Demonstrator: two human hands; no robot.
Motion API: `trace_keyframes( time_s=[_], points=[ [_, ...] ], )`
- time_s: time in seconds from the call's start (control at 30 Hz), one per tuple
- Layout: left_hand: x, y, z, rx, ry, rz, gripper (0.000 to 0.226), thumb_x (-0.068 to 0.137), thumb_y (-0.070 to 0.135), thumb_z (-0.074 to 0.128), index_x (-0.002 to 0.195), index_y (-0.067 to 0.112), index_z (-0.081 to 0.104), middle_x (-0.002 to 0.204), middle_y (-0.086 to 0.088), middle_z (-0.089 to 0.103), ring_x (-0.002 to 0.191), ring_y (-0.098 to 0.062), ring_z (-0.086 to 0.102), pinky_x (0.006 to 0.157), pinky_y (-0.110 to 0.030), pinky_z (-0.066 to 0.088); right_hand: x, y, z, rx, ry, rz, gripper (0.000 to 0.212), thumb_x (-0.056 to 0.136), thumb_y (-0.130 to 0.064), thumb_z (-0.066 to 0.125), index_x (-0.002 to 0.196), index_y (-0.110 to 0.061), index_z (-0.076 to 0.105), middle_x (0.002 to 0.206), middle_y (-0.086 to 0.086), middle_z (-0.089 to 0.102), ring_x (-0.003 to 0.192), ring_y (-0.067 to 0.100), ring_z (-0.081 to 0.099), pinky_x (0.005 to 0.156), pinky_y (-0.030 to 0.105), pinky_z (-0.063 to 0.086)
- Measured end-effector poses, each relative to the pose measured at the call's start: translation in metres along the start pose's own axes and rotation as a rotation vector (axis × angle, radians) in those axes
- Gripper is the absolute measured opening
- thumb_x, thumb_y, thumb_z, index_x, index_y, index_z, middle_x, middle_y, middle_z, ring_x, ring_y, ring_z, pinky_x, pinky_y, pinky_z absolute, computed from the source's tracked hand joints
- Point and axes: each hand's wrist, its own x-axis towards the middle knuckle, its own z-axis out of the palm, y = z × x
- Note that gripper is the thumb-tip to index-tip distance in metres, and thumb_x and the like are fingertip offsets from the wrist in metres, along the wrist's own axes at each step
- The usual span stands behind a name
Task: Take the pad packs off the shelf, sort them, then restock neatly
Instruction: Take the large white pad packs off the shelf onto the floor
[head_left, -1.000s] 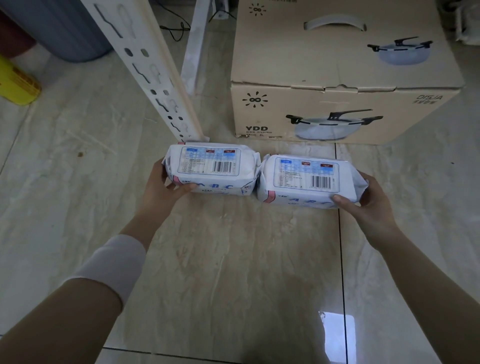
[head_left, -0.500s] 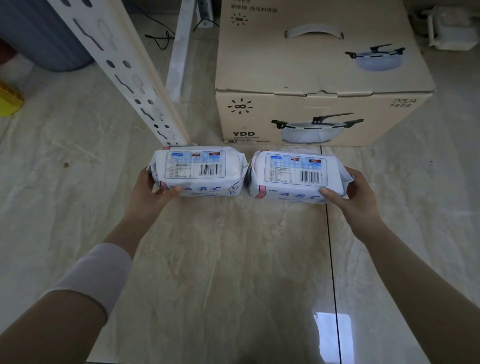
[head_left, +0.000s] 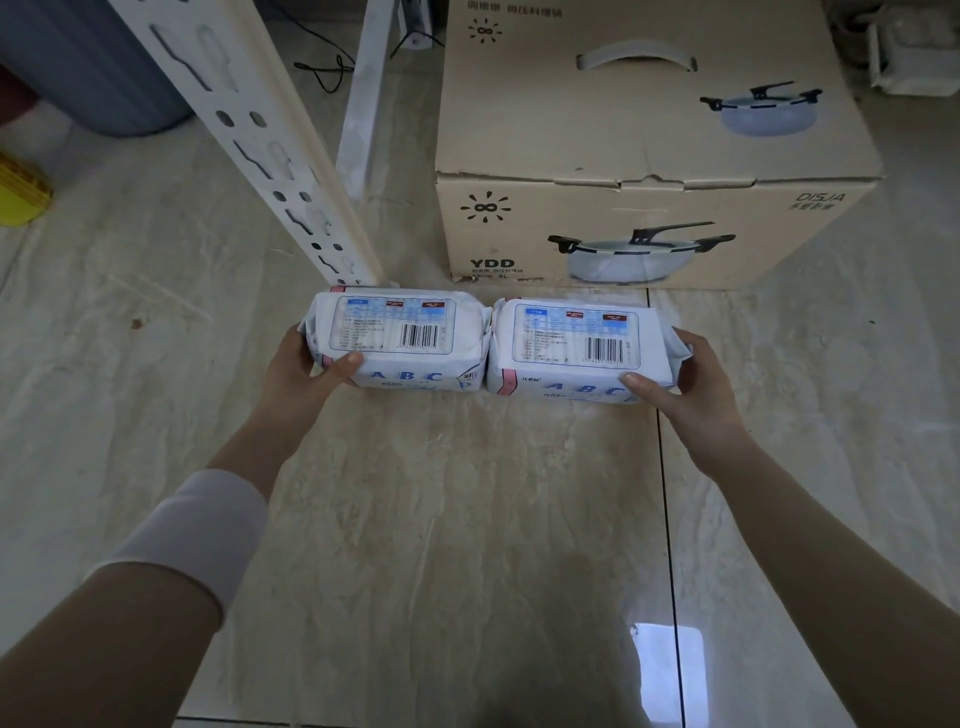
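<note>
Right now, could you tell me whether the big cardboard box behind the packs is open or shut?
Shut. The cardboard box has its top flap tucked flat along the front edge, its white handle lying on top.

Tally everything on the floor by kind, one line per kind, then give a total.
Pad packs: 2, the left pack in the left hand, the right pack in the right hand
Cardboard boxes: 1, the pot box
White slotted shelf posts: 2, the near post, the far post
Blue bins: 1
Yellow items: 1
Total: 7
</note>
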Motion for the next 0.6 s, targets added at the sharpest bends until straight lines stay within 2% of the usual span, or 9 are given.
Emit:
trace_keyframes(
  time_s=[0.07,0.13,0.33,0.37,0.43,0.5,0.57,0.6],
  points=[
    [0.000,0.000,0.000,0.001,-0.001,-0.002,0.056,0.083,0.015,0.068,0.133,0.013,0.044,0.129,-0.005,0.058,0.120,-0.020,0.054,0.083,-0.023,0.053,-0.001,0.001,0.001,0.003,0.003,0.005,0.054,0.073,-0.010,0.074,0.118,-0.022,0.046,0.114,-0.010,0.057,0.109,0.008,0.055,0.071,0.010,0.049],
    [0.000,0.001,0.000,0.005,-0.007,0.001,0.055,0.083,0.015,0.067,0.134,0.013,0.044,0.129,-0.004,0.058,0.119,-0.021,0.054,0.081,-0.022,0.053,-0.001,0.001,0.001,-0.008,0.006,0.007,0.054,0.073,-0.011,0.075,0.118,-0.022,0.046,0.115,-0.009,0.057,0.110,0.008,0.055,0.072,0.011,0.049],
    [0.001,0.001,-0.005,0.009,-0.043,-0.021,0.067,0.074,0.035,0.071,0.134,0.018,0.045,0.131,-0.002,0.057,0.122,-0.018,0.052,0.100,-0.043,0.044,-0.008,0.004,-0.002,-0.019,0.019,0.021,0.054,0.070,-0.015,0.076,0.114,-0.024,0.046,0.116,-0.008,0.057,0.110,0.007,0.055,0.076,0.012,0.050],
    [0.000,0.003,-0.003,-0.004,-0.049,-0.020,0.067,0.074,0.035,0.070,0.134,0.019,0.044,0.131,-0.002,0.057,0.122,-0.018,0.052,0.099,-0.041,0.045,-0.008,0.004,-0.002,-0.024,0.015,0.027,0.054,0.069,-0.017,0.076,0.114,-0.026,0.046,0.116,-0.009,0.057,0.109,0.005,0.055,0.076,0.012,0.050],
    [-0.001,0.010,0.002,-0.018,-0.068,-0.025,0.062,0.076,0.031,0.067,0.133,0.021,0.045,0.129,0.000,0.058,0.120,-0.015,0.054,0.091,-0.029,0.050,-0.009,0.001,-0.001,-0.030,0.005,0.052,0.059,0.069,-0.019,0.075,0.119,-0.026,0.044,0.120,-0.008,0.055,0.111,0.003,0.053,0.075,0.012,0.049],
    [-0.007,0.015,0.005,0.004,-0.085,-0.036,0.059,0.079,0.030,0.064,0.134,0.021,0.044,0.129,0.000,0.057,0.120,-0.013,0.054,0.087,-0.020,0.049,-0.011,-0.002,-0.002,-0.035,0.003,0.107,0.076,0.073,-0.016,0.074,0.136,-0.022,0.032,0.132,-0.006,0.047,0.119,0.006,0.048,0.075,0.007,0.047],
    [-0.013,0.022,0.004,0.044,0.014,-0.128,0.074,0.080,0.045,0.064,0.141,0.017,0.033,0.141,-0.003,0.046,0.130,-0.014,0.044,0.098,-0.022,0.041,-0.018,-0.016,-0.004,-0.079,0.016,0.218,0.096,0.074,-0.025,0.074,0.147,-0.022,0.012,0.145,-0.008,0.031,0.131,0.008,0.034,0.087,0.008,0.040],
    [-0.020,0.031,0.005,0.097,0.094,-0.220,0.083,0.082,0.052,0.061,0.146,0.015,0.023,0.149,-0.004,0.034,0.136,-0.015,0.034,0.105,-0.023,0.031,-0.024,-0.026,-0.006,-0.129,0.028,0.270,0.102,0.073,-0.032,0.073,0.148,-0.020,0.005,0.151,-0.006,0.023,0.136,0.010,0.027,0.096,0.013,0.033]
  ],
)
